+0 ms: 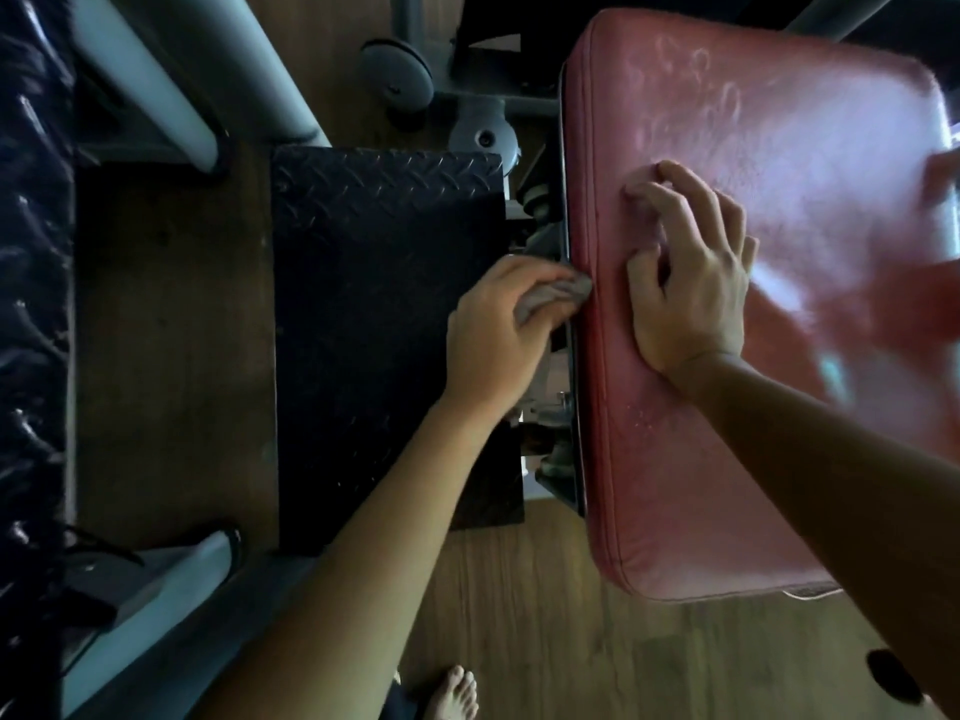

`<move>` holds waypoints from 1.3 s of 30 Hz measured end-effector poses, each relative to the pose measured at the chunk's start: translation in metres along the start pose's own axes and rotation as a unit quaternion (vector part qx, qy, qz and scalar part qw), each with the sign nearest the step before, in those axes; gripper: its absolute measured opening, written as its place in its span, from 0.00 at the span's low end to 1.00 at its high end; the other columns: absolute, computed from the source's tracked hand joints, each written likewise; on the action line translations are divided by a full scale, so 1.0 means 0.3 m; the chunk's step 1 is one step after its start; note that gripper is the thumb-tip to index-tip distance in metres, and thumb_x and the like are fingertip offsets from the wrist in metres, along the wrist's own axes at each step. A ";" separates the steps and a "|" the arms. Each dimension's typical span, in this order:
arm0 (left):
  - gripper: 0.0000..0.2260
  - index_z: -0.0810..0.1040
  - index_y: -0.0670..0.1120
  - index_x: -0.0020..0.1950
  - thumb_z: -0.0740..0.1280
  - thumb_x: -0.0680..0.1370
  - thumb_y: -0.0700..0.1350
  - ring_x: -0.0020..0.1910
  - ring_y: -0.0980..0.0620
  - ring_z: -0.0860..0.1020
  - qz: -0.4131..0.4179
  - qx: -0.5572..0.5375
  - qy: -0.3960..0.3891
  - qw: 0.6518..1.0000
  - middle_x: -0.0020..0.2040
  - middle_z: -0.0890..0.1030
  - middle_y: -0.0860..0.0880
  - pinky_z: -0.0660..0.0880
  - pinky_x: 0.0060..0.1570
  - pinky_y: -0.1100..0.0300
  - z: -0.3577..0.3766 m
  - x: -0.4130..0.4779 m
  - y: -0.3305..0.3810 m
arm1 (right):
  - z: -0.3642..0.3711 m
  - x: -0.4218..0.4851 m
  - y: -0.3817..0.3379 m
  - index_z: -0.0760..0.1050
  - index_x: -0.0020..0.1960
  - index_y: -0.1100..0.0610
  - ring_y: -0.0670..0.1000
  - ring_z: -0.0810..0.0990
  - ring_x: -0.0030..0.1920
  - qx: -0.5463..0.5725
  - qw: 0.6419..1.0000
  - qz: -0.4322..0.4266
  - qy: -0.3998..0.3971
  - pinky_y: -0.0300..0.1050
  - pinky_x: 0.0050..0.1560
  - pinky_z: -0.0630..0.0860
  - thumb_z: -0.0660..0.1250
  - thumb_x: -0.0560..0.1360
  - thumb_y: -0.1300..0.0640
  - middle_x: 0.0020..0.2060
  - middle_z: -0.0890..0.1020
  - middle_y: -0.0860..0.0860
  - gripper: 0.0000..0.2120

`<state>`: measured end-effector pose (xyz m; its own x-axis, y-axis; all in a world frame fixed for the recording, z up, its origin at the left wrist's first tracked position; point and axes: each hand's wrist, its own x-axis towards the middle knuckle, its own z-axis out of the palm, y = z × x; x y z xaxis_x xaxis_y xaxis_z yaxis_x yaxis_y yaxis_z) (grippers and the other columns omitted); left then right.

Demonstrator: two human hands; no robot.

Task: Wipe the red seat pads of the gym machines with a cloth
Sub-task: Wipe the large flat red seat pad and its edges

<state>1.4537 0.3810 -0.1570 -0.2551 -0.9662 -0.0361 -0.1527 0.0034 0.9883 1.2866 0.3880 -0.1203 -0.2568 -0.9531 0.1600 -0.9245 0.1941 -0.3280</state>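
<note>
Along left edge of pad [675,485], about midway: cloth [556,298], grey and bunched, pressed against the red side wall just below the piped seam. Gripped by left hand [493,335], back of hand up, fingers [540,275] curled round the cloth, most of the cloth hidden inside the grip.

On top face of pad, just inside the same left edge: right hand [691,283], heel down on the cover, fingers [670,179] bent and narrow, tips pressed into the cover, holding nothing. Hands close together but apart, with the seam between them.

Across far part of pad: faint pale marks. Right part of pad blurred by glare.

Left of pad and lower: black tread plate [384,314], under the left forearm. Further left: grey frame tubes [156,96]. Underneath: wooden floor [545,615], with a bare foot [454,693] at the bottom edge of the view.
</note>
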 end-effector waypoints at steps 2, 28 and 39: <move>0.08 0.84 0.41 0.54 0.73 0.76 0.35 0.50 0.65 0.81 -0.008 -0.004 0.013 1.000 0.51 0.82 0.52 0.76 0.54 0.71 0.005 -0.020 0.010 | 0.001 0.002 0.002 0.73 0.68 0.49 0.52 0.66 0.72 -0.001 1.000 0.001 0.002 0.50 0.65 0.62 0.58 0.75 0.56 0.72 0.71 0.45 0.23; 0.10 0.83 0.50 0.57 0.74 0.76 0.43 0.54 0.58 0.82 -0.039 0.028 0.019 0.999 0.54 0.84 0.54 0.79 0.60 0.52 0.021 -0.087 -0.001 | -0.012 -0.010 0.009 0.74 0.66 0.45 0.48 0.67 0.70 0.043 0.999 -0.013 0.010 0.51 0.66 0.65 0.56 0.74 0.52 0.68 0.72 0.41 0.21; 0.10 0.83 0.46 0.59 0.73 0.77 0.39 0.54 0.61 0.82 -0.061 -0.034 -0.015 0.997 0.53 0.83 0.55 0.75 0.56 0.68 0.043 -0.546 0.005 | -0.109 -0.400 0.067 0.69 0.75 0.48 0.53 0.59 0.78 0.090 0.993 -0.024 -0.075 0.54 0.78 0.55 0.57 0.82 0.57 0.77 0.66 0.48 0.22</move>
<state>1.4830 0.5427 -0.1516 -0.2673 -0.9501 -0.1606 -0.1201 -0.1325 0.9839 1.2897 0.5138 -0.1158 -0.1571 -0.9866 0.0441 -0.8660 0.1162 -0.4864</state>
